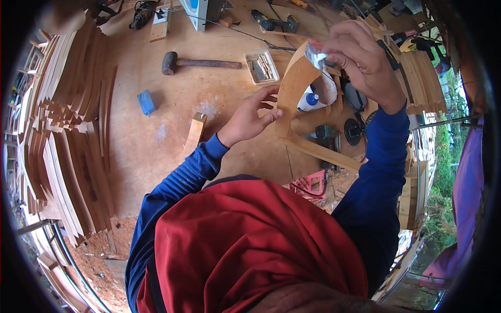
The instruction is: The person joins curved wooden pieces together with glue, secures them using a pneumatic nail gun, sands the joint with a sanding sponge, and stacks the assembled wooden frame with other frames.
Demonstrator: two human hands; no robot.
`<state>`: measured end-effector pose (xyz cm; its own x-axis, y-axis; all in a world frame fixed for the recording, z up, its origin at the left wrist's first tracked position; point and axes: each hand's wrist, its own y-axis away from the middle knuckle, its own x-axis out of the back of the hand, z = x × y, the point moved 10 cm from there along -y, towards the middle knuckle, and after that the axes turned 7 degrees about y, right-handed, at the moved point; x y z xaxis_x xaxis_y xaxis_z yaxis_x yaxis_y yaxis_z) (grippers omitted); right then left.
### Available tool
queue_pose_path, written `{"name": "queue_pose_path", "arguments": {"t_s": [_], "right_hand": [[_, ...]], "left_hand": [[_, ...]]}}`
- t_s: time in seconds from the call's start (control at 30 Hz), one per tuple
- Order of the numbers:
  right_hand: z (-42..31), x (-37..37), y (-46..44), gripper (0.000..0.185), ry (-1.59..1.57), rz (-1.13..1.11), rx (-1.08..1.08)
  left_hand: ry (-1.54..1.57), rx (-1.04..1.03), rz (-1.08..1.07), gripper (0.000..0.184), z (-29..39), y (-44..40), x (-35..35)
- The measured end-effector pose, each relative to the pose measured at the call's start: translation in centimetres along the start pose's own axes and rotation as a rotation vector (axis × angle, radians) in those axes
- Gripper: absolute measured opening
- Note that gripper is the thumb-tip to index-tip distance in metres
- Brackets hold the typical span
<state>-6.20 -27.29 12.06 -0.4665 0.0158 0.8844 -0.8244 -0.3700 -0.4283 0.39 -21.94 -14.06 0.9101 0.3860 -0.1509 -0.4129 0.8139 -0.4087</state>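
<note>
A curved wooden piece (295,78) stands raised over the bench, with a straight wooden leg (321,149) running from its lower end toward the right. My left hand (251,116) is round the left edge of the curved piece, thumb and fingers gripping it. At the piece's upper end, my right hand (361,60) pinches a small white, crumpled-looking thing (317,56) against the wood; its exact nature is unclear. Whitish material covers the end there. Behind the curve shows a white bottle with a blue cap (312,99).
On the plywood bench (141,177) lie a mallet (206,63), a tub of wooden dowels (261,67), a blue block (146,103) and a wooden piece (195,133). Stacked curved boards (68,172) line the left. A cordless drill (275,22) lies at the back.
</note>
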Motion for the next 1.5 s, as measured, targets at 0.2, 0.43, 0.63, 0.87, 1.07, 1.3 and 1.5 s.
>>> {"name": "queue_pose_path", "arguments": {"t_s": [0.2,0.43,0.63,0.87,1.07,1.3,1.5], "right_hand": [[-0.2,-0.2,-0.1,0.013,0.049,-0.017,0.013],[-0.2,-0.5,-0.3,0.013,0.081,-0.078,-0.003],[0.4,-1.6,0.3,0.013,0.044,-0.111,-0.091],[0.5,-1.5,0.5,0.013,0.044,-0.137,-0.105],[0.6,0.3,-0.2,0.012,0.034,-0.149,-0.118],[0.4,5.3,1.4,0.011,0.054,0.079,-0.183],[-5.8,-0.7,3.3,0.015,-0.376,0.352,-0.216]], "left_hand": [[0.020,-0.011,-0.012,0.063,-0.2,-0.1,-0.1],[0.057,0.037,-0.049,0.066,0.1,-0.1,-0.5],[0.089,0.056,-0.080,0.067,-0.1,-0.2,-0.7],[0.116,0.055,-0.082,0.067,0.2,-0.3,-0.8],[0.116,0.081,-0.066,0.067,-0.5,-0.2,-0.6],[-0.456,0.038,0.195,0.089,0.5,4.5,7.6],[-1.070,0.674,0.400,0.119,-8.5,17.5,17.9]]}}
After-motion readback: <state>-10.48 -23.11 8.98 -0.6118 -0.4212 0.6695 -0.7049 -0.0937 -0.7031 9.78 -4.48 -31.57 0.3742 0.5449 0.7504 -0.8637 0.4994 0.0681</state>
